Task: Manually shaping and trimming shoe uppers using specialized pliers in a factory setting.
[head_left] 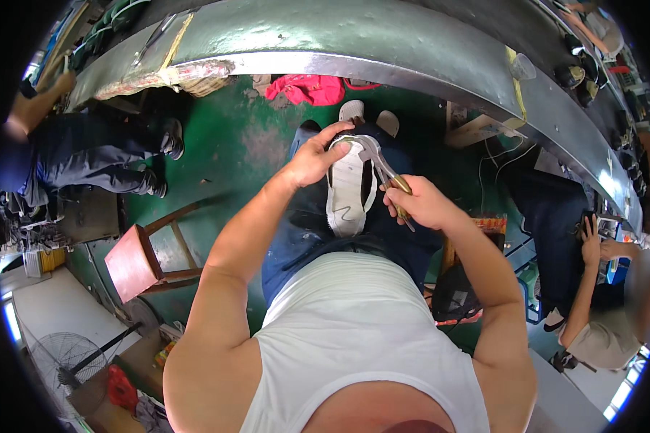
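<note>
A shoe upper on its last (349, 189) lies bottom up across my thighs, its white underside facing me and dark material showing along the sides. My left hand (314, 159) is closed on its far left end, the thumb pressing on the white underside and the fingers over the edge. My right hand (425, 203) is wrapped round the handles of a pair of lasting pliers (388, 172). The curved metal head of the pliers rests at the far edge of the shoe, close to my left fingertips. What the jaws grip, if anything, is too small to tell.
A long metal-topped workbench (296, 36) curves across ahead of me. Beneath it lies a red cloth (307, 89). A stool (136, 263) and a fan (66, 361) stand left. One co-worker stands left (94, 155); another sits right (607, 317).
</note>
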Demonstrator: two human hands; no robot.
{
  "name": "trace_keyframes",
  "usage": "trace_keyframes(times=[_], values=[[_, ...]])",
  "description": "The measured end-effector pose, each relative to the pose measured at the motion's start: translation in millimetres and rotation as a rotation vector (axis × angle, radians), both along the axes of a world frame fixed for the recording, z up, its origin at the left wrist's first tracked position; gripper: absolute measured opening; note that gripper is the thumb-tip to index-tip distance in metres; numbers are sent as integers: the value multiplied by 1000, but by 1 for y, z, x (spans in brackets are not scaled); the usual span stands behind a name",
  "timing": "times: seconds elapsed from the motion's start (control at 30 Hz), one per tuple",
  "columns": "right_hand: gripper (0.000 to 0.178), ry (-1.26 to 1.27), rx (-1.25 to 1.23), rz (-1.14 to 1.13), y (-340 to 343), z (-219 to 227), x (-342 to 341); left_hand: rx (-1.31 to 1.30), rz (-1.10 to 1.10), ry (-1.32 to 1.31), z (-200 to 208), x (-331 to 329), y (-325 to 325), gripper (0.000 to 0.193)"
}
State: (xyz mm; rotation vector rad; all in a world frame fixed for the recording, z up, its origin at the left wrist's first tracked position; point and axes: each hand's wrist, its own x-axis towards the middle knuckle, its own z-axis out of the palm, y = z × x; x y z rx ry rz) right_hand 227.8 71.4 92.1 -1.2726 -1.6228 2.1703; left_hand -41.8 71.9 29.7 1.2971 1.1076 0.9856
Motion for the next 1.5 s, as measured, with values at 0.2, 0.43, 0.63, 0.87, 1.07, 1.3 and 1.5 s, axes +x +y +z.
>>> trace_keyframes(times=[0.2,0.43,0.63,0.87,1.07,1.3,1.5], values=[[20,77,311,-342,-45,-90,-21,-190,-141,-313,-16,5,26,46],[26,-249,460,-263,-66,-67,-12,-381,-226,-316,-3,22,32,50],[30,-355,609,-207,-62,-50,-6,-440,-63,-63,5,49,31,54],[22,-42,187,-143,-30,-28,37,-112,-141,191,11,40,19,52],[27,88,250,-341,-21,-13,42,-163,-172,58,24,44,8,50],[48,-47,726,-134,45,-10,13,127,-312,196,55,59,-16,60],[75,-93,623,143,49,18,17,120,-289,201,57,62,-27,71]])
